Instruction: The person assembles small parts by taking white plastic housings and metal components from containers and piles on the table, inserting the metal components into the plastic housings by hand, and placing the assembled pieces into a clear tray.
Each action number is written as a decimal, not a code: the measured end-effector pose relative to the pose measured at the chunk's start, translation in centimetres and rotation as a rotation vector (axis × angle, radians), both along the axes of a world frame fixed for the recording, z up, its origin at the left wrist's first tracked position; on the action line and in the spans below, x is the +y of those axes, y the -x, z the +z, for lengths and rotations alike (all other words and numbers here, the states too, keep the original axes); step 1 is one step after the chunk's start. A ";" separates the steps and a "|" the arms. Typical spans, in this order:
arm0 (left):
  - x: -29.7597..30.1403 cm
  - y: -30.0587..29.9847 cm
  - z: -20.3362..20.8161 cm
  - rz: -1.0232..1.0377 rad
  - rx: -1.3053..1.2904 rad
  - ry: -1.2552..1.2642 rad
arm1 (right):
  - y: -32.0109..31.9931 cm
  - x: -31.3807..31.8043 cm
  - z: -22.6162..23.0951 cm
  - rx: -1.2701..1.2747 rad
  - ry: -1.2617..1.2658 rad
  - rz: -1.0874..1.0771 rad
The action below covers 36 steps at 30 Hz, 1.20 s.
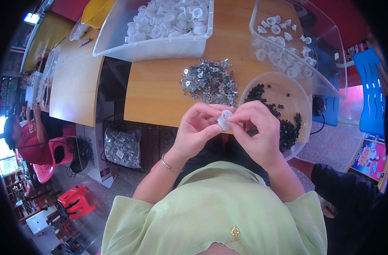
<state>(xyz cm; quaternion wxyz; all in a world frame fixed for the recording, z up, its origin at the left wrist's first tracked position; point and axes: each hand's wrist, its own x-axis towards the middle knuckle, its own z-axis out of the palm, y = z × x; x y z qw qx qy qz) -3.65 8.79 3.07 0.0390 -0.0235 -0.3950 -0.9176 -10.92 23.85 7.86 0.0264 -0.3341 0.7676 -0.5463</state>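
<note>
Between both hands, just off the table's near edge, is a small round white plastic piece (224, 120). My left hand (197, 126) pinches it from one side, thumb and fingertips closed on it. From the other side my right hand (258, 127) has its thumb and forefinger pressed to the same piece; whether they also hold a smaller part is too small to tell. Beyond my hands lies a heap of small shiny metal clips (209, 80). Close to my right hand stands a round clear tub (303, 91) with small black parts (290, 131) in it, partly hidden by that hand.
A translucent bin (160, 50) of white plastic pieces (164, 21) stands at the far left of the wooden table (149, 91). Another clear bin (336, 55) with white pieces is far right. A bag of metal parts (122, 147) sits below left. People are nearby on both sides.
</note>
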 end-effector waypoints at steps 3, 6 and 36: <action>0.1 0.1 -0.3 0.084 0.050 0.042 | -0.2 0.1 0.0 0.024 -0.002 -0.004; 0.0 0.2 -0.5 0.107 0.103 0.134 | -0.3 0.0 -0.1 0.017 0.004 -0.006; 0.0 -0.3 -0.4 0.208 0.164 0.443 | 0.5 1.0 -0.3 -0.158 -0.104 0.058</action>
